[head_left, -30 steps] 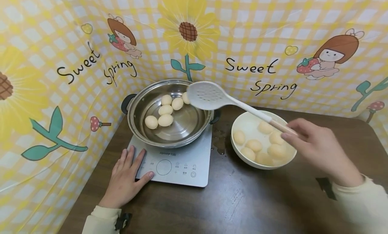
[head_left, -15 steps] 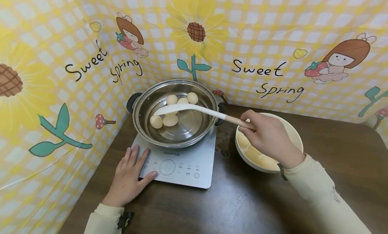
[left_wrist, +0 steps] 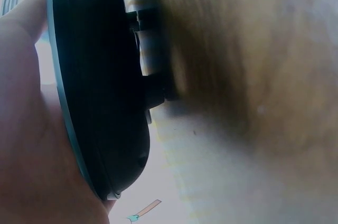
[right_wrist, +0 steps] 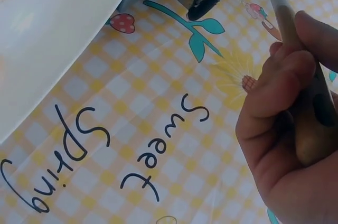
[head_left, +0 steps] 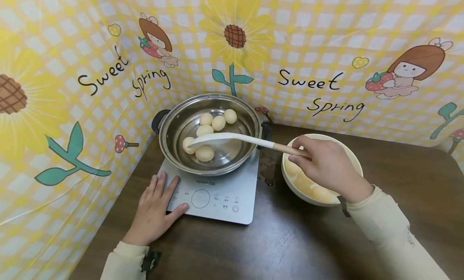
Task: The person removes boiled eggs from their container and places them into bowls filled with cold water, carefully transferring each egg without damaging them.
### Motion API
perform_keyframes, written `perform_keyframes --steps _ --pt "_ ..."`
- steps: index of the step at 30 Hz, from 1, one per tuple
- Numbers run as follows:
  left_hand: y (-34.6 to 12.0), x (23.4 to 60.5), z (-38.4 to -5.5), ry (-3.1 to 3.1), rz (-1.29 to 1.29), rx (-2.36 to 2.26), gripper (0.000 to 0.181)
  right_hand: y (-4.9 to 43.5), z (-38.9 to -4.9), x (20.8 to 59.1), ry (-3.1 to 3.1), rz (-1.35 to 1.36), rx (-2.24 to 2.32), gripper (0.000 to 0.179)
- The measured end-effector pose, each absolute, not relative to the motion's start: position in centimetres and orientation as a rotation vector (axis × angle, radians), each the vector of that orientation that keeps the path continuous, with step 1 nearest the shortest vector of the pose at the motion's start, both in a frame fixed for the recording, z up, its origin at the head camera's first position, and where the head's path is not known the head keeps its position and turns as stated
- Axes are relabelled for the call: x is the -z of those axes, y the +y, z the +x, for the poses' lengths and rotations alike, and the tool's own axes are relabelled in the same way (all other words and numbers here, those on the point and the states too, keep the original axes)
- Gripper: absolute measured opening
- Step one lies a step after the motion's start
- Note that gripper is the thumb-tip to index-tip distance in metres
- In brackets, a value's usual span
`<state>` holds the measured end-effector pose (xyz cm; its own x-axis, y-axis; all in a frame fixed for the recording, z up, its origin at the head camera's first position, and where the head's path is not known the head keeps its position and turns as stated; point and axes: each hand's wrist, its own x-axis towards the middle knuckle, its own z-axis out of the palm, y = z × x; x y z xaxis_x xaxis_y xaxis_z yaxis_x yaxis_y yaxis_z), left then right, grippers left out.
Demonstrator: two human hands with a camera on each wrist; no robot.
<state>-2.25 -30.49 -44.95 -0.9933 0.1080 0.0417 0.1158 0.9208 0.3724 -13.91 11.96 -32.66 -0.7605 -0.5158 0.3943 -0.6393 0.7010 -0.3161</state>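
Note:
My right hand (head_left: 328,165) grips the wooden handle of a white slotted skimmer (head_left: 250,139), and its curled fingers show in the right wrist view. The skimmer's head dips into a steel pot (head_left: 233,151), partly covering an egg (head_left: 187,145) and lying beside another egg (head_left: 204,154). Several more eggs (head_left: 218,123) sit toward the pot's back. Below the wrist stands a cream bowl (head_left: 348,151) with several eggs (head_left: 320,194), partly hidden by the hand. My left hand (head_left: 154,215) rests with straight fingers on the left edge of a white induction cooker (head_left: 217,215), which bears the pot.
Everything stands on a dark wooden table (head_left: 282,247). A wet patch (head_left: 267,175) lies between cooker and bowl. Yellow checked cloth (head_left: 311,30) walls off the back and left. The pot's black handles (head_left: 157,121) stick out on both sides.
The skimmer has swung left from above the pot's right rim down among the eggs, then slightly toward me. The front egg has shifted toward me. My left hand keeps its place on the cooker.

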Motion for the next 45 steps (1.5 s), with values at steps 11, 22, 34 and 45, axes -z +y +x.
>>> perform_keyframes --steps 11,22,34,45 --pt "-30.6 45.1 -2.3 -3.064 -0.178 0.597 0.082 12.6 -12.4 31.4 -2.724 0.969 -0.607 0.009" --pt "-30.6 45.1 -2.3 -3.055 -0.178 0.586 0.083 11.9 -12.4 30.6 -2.821 1.064 -0.581 0.011" --pt "-30.7 45.2 -2.2 -3.062 -0.177 0.581 0.083 10.7 -13.8 29.3 -2.999 1.145 -0.644 0.013" --pt "-30.7 45.4 -2.3 -3.031 -0.188 0.58 0.082 10.7 -15.2 29.2 -3.154 1.151 -0.875 0.02"
